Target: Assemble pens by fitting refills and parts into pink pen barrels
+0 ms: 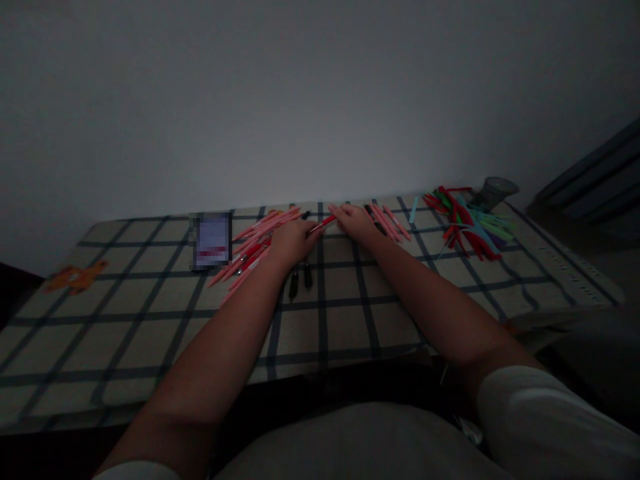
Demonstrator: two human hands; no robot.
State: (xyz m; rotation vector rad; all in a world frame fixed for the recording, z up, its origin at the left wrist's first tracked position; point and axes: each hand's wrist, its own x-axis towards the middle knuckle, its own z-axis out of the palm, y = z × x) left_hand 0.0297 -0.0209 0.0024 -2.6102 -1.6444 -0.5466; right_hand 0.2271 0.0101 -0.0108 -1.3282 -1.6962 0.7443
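Note:
A red pen [323, 224] is held between my two hands, tilted up toward the right. My left hand [293, 241] is closed on its lower left end, and my right hand [351, 220] pinches its upper right end. Pink and red pens [253, 243] lie in a loose pile left of and partly behind my left hand. Black pens [294, 283] lie just below that hand, partly hidden by it. Beside my right hand, several pink pens [387, 220] and a black one [373, 217] lie side by side on the checked cloth.
A dark-framed device [214, 241] lies on the checked tablecloth [150, 293] at the left, with an orange bear-shaped patch [76, 277] farther left. Red, green and blue strips [470, 227] are heaped at the right, near a clear cup [495, 190]. The wall [320, 100] rises behind the table.

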